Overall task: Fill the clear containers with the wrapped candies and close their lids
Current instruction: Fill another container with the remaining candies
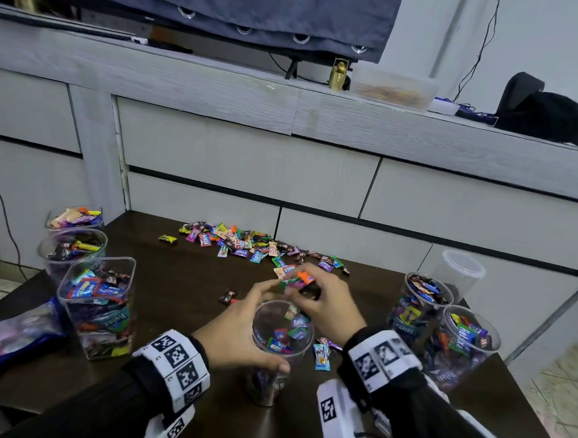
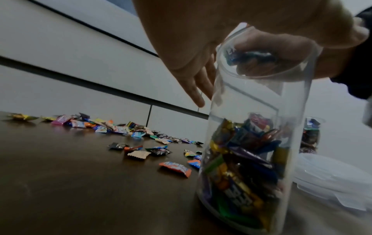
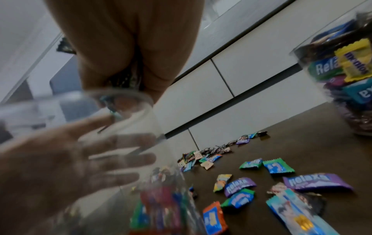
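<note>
A clear round container [image 1: 280,348], partly filled with wrapped candies, stands on the dark table [image 1: 174,279] in front of me. My left hand [image 1: 238,331] grips its side, thumb on the near wall and fingers round the far wall. My right hand [image 1: 322,306] hovers just over the rim and pinches a bunch of candies [image 1: 298,281]. The left wrist view has the container [image 2: 251,143] close up, with the right hand [image 2: 281,47] above its mouth. In the right wrist view the left hand's fingers [image 3: 96,159] show through the container wall.
A pile of loose candies [image 1: 245,243] lies at the table's back, with more strewn by the container [image 3: 271,174]. Three filled containers [image 1: 100,305] stand left beside a blue bag [image 1: 9,332]. Two filled ones [image 1: 422,303] and a lidded empty one [image 1: 460,272] stand right.
</note>
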Demonstrator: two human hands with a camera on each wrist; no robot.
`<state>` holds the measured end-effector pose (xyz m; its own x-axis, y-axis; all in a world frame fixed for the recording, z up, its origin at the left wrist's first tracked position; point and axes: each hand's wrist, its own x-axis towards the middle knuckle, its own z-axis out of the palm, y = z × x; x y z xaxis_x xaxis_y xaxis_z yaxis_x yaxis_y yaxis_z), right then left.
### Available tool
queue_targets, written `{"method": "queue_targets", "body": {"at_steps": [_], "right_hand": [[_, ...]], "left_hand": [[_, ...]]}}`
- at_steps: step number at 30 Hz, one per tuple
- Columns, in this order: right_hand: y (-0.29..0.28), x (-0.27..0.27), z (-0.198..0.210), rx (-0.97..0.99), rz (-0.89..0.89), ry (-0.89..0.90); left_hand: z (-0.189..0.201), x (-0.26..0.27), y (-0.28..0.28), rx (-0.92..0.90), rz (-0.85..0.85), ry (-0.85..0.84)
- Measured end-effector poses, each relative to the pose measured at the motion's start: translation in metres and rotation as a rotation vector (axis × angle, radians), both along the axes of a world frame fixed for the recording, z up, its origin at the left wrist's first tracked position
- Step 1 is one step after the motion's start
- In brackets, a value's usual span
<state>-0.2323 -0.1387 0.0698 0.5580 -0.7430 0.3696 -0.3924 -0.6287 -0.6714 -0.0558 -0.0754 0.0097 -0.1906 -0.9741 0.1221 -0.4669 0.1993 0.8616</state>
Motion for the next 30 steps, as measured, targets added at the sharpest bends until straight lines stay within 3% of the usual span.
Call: {"method": "queue_targets", "body": {"at_steps": [6,11,14,20,25,28,30], "right_hand": [[0.008,0.004,-0.011,-0.097,0.05,0.094],[0.006,0.01,0.004,-0.185,0.246,0.596],[0.009,0.017,0.013,-0.205,0.319,0.785],[0.01,0.026,0.022,-0.156,0.312,0.864],[0.012,0.016,0.024,0.007,0.307,0.7],[0.013,0.004,0.015,0.021,0.202,0.312],[0.01,-0.009,0.0,-0.001,-0.005,0.035]], "left_hand": [[-0.005,0.002,-0.004,0.044,-0.008,0.029],[-0.004,0.0,-0.006,0.035,-0.027,0.022],[-0.003,0.0,-0.006,0.053,-0.013,-0.014],[-0.004,0.0,-0.005,0.029,-0.003,-0.006],[-0.003,0.001,-0.004,0.025,-0.023,0.048],[-0.008,0.004,-0.002,0.034,-0.106,0.184],[-0.013,0.008,0.001,0.034,-0.098,0.256]]}}
